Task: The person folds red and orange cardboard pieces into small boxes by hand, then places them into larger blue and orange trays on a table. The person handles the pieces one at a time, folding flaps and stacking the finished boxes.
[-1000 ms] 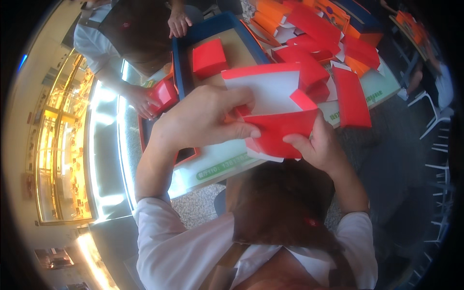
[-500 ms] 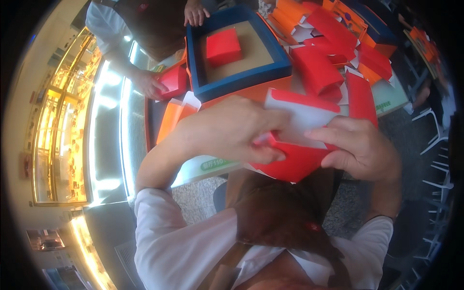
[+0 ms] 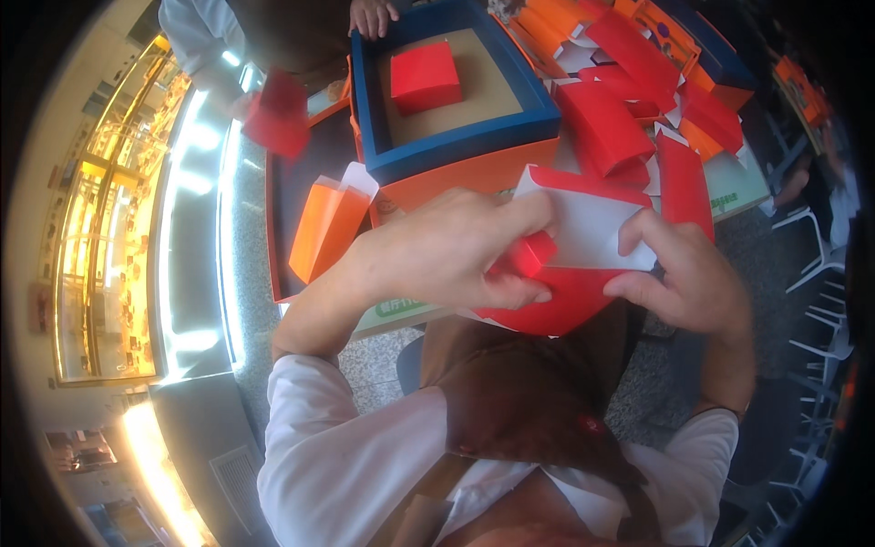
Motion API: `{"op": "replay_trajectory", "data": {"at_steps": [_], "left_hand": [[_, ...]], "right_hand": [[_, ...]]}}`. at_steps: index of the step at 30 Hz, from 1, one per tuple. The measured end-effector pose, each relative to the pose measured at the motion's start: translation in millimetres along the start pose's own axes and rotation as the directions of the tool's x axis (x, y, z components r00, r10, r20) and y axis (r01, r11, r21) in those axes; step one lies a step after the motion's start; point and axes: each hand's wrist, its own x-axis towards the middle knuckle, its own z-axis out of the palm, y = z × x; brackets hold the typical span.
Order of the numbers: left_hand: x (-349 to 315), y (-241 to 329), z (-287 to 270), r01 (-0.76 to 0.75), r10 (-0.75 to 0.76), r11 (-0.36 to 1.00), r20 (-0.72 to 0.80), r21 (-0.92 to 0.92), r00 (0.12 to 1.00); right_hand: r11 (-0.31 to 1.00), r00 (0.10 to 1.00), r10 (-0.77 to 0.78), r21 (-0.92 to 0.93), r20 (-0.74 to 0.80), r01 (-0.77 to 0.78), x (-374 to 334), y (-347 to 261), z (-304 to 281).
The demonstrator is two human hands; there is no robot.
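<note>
In front of my apron I hold a red folding carton (image 3: 570, 296) with a white inside. Its broad flap stands raised at the far side, its white face toward me. My left hand (image 3: 456, 251) is closed on the carton's left end, where a small red end flap sticks out between thumb and fingers. My right hand (image 3: 688, 273) pinches the right edge, thumb below and fingers bent over the white flap. Just beyond is a blue-rimmed orange box (image 3: 465, 169) with a closed red carton (image 3: 426, 77) inside it.
Several red cartons (image 3: 597, 128) lie heaped at the far right. An open orange carton (image 3: 326, 228) rests left of the big box. Across the table, a co-worker's hand (image 3: 374, 16) touches the box rim; a blurred red carton (image 3: 278, 114) is by the other arm.
My right fingers have bent more over the raised flap, and the small left end flap shows more. The co-worker's red carton has lifted away to the far left.
</note>
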Motion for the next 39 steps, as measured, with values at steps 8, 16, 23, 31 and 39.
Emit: {"op": "replay_trajectory", "data": {"at_steps": [8, 16, 23, 31, 39], "left_hand": [[-6.6, -2.1, 19.2, 0.161, -0.176, 0.977, -0.106, -0.141, 0.979], [-25.0, -41.6, 8.6, 0.114, -0.002, 0.978, -0.536, 0.176, 0.844], [-7.5, -75.0, -22.9, 0.549, -0.432, 0.531, -0.351, 0.646, 0.831], [-6.7, -56.0, -87.9, 0.392, 0.021, 0.52, -0.47, 0.759, 0.882], [-10.4, -72.6, -59.4, 0.511, -0.185, 0.523, -0.494, 0.683, 0.85]], "right_hand": [[0.818, 0.801, -0.025, 0.448, -0.599, 0.36, 11.2, 26.7, 79.5], [0.606, 0.811, 0.232, 0.732, -0.537, 0.311, -3.3, 70.7, 115.6], [0.553, 0.751, 0.239, 0.722, -0.616, 0.416, -3.9, 84.6, 106.9], [0.544, 0.733, 0.274, 0.729, -0.623, 0.416, -17.6, 97.9, 111.3], [0.51, 0.753, 0.265, 0.75, -0.602, 0.421, -18.1, 100.2, 117.8]]}}
